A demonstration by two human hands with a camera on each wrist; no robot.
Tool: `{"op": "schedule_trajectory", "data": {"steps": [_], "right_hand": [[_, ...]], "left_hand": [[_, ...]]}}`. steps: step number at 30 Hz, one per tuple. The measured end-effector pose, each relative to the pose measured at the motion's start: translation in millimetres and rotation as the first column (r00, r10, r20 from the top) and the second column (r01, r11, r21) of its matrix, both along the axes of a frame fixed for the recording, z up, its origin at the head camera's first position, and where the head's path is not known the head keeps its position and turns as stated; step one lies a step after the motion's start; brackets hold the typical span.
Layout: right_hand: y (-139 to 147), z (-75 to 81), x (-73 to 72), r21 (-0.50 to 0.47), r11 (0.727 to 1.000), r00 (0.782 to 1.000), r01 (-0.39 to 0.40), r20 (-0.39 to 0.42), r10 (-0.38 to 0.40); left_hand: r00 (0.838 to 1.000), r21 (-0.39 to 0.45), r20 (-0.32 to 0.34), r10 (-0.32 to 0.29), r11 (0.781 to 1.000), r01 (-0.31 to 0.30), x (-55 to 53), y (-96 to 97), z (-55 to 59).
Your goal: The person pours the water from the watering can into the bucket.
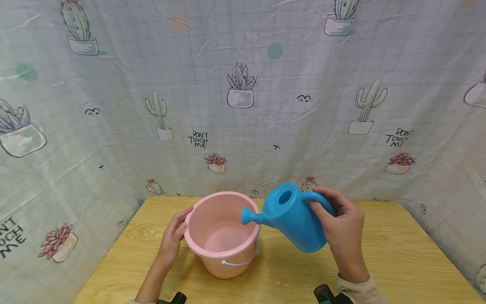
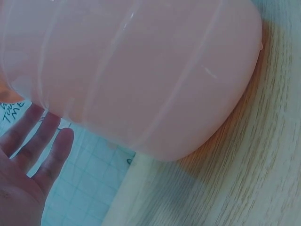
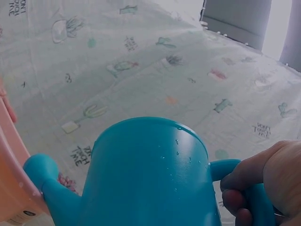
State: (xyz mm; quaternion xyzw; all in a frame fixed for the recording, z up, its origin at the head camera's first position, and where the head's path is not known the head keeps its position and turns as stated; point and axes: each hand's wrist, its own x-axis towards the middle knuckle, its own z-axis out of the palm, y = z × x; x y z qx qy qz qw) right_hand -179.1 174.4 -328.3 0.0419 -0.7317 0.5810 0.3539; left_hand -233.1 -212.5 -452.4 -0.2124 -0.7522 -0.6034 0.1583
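A pink bucket (image 1: 228, 254) stands on the table, its inside showing from above. My left hand (image 1: 174, 236) rests against the bucket's left side near the rim; in the left wrist view its fingers (image 2: 60, 146) lie fairly straight along the wall. With my right hand (image 1: 343, 223) I grip the handle of a blue watering can (image 1: 300, 223), fingers curled round it. The can tilts left, and its spout head (image 1: 247, 215) reaches over the bucket's right rim. Droplets dot the can's side in the right wrist view.
The wooden table (image 1: 395, 249) extends to both sides, with a few small wet spots near the bucket. A cactus-print sheet (image 1: 265, 122) hangs behind and at the sides. The bucket's white handle (image 1: 241, 264) hangs down at its front.
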Motion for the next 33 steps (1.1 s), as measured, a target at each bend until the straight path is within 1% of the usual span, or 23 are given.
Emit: {"op": "schedule_trajectory", "data": {"steps": [6,14,17,21,24,27,33], "right_hand": [[-0.9,-0.8,0.9,-0.01,1.0,1.0,-0.013,0.01,0.013],[-2.7,-0.2,-1.1,-0.001,1.0,1.0,0.006,0.026,-0.006],[-3.5,1.4,-1.7,0.001,1.0,1.0,0.004,0.029,-0.004],[-3.9,2.7,-3.0,-0.006,1.0,1.0,-0.017,-0.002,0.017],[-2.6,2.0,-3.5,-0.009,1.0,1.0,-0.01,-0.013,0.01],[-0.1,0.7,-3.9,-0.013,1.0,1.0,-0.002,-0.006,0.002],[2.7,-0.5,-3.7,0.001,1.0,1.0,0.003,0.009,-0.003]], "left_hand": [[0.999,-0.018,0.033,0.025,1.0,-0.024,3.1,-1.9,-2.9],[0.999,-0.043,0.021,0.037,0.998,-0.036,1.7,-3.0,0.1],[0.999,-0.052,0.009,0.051,0.997,-0.051,-0.5,-3.5,2.3],[0.998,-0.027,-0.005,0.066,0.997,-0.066,-3.1,-2.4,6.4],[0.999,-0.002,-0.003,0.049,0.999,-0.049,-2.5,-0.8,7.2],[0.999,0.005,0.002,0.038,0.999,-0.038,-1.6,0.9,6.0],[0.999,0.011,0.009,0.041,0.999,-0.041,-2.2,1.8,0.8]]}}
